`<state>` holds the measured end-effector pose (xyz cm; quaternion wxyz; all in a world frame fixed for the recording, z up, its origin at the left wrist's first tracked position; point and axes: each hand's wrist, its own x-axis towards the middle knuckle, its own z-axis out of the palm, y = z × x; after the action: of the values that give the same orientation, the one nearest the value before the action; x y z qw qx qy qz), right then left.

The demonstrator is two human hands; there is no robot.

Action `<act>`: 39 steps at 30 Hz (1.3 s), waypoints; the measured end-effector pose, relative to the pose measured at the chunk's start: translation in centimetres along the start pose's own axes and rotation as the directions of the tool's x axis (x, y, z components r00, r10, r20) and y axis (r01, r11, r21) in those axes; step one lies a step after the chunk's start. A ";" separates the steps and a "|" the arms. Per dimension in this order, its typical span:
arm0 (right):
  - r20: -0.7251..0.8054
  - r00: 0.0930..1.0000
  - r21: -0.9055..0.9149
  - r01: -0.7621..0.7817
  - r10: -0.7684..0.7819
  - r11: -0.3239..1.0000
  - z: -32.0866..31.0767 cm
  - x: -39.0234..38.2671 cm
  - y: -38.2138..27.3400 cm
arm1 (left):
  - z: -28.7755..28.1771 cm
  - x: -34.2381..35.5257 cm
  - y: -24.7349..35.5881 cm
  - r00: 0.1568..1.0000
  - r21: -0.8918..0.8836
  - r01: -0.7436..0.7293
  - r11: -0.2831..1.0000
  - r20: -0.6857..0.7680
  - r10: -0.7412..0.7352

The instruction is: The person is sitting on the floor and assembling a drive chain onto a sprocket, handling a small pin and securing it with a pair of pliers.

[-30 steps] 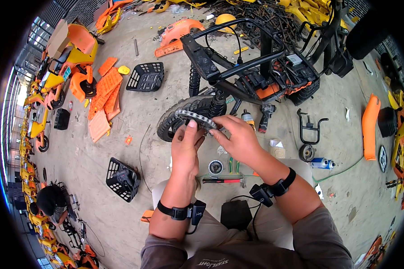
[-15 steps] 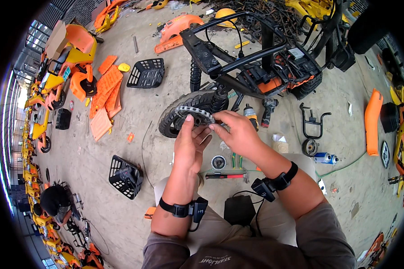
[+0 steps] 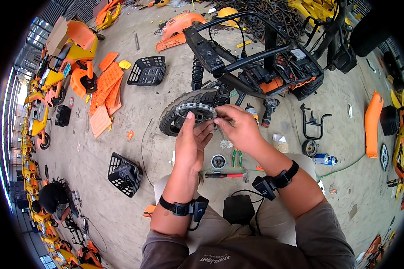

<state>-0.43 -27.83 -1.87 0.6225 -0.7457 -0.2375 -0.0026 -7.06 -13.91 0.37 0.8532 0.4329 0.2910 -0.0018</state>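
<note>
In front of the scooter's rear wheel (image 3: 168,117), a silvery roller chain (image 3: 194,108) curves round the edge of a dark round part, probably a sprocket. My left hand (image 3: 189,145) grips its near left side, thumb up against the face and fingers curled beneath. At the right end of the chain, my right hand (image 3: 239,125) pinches the links between thumb and fingertips. The exact spot under those fingertips is hidden. Behind both hands stands the stripped black scooter frame (image 3: 238,62) with its coil shock absorber (image 3: 196,74).
On the floor before me lie a small ring-shaped part (image 3: 218,161), green-handled pliers (image 3: 237,158) and a red-handled hammer (image 3: 224,175). Power drills (image 3: 269,112) rest to the right, near spray cans (image 3: 325,159). Black baskets (image 3: 147,71) and orange panels (image 3: 107,89) are leftward. Another person (image 3: 54,197) crouches far left.
The held part has tilted, so more of its round face shows beneath the chain. My right fingers have shifted slightly right and up along the links; the left hand stays nearly in place.
</note>
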 end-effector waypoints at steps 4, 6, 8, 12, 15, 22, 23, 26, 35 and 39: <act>-0.016 1.000 -0.054 -0.011 0.011 0.998 -0.1 -0.1 -0.2 | -0.1 0.1 -0.1 1.000 0.016 0.002 1.000 -0.006 -0.002; -0.016 1.000 -0.053 -0.004 0.003 0.999 -0.1 -0.1 -0.1 | -0.2 0.2 -0.2 0.998 0.105 -0.053 0.993 0.040 0.050; -0.018 1.000 -0.054 0.004 -0.005 0.999 -0.2 -0.1 -0.1 | -0.5 0.5 -0.4 0.997 0.120 -0.056 0.991 0.054 0.050; -0.029 0.999 -0.066 0.025 -0.027 0.997 -0.7 -0.1 -0.2 | 0.2 0.3 -0.4 0.997 0.119 -0.054 0.991 0.068 0.046; -0.012 0.999 -0.093 0.036 -0.038 0.995 -0.8 0.0 -0.1 | 0.5 0.4 -0.6 0.998 0.092 -0.049 0.995 0.046 0.045; -0.017 0.998 -0.300 0.054 -0.062 0.952 0.0 -0.5 0.5 | -0.1 0.1 -0.4 0.991 0.182 -0.123 0.976 0.075 0.111; 0.042 0.997 -0.313 0.081 -0.072 0.946 -0.5 -0.1 -0.7 | -0.1 0.5 -1.0 0.989 0.131 -0.142 0.981 0.062 0.135; -0.014 0.999 -0.243 -0.032 0.030 0.970 -0.4 -0.5 -0.9 | 0.6 -0.2 -0.2 0.997 0.128 -0.046 0.991 0.073 0.037; 0.027 0.999 -0.433 0.042 -0.034 0.901 -0.1 -0.9 0.2 | -0.2 0.0 -0.7 0.985 0.065 0.035 0.997 0.168 -0.046; 0.038 0.996 -0.518 0.091 -0.083 0.850 -0.8 -0.7 0.0 | -0.2 1.0 -1.8 0.988 0.057 0.068 0.996 0.133 -0.075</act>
<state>-0.79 -28.79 -1.90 0.3957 -0.8745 -0.2660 -0.0893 -6.72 -14.65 -1.54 0.8587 0.4432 0.2477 -0.0692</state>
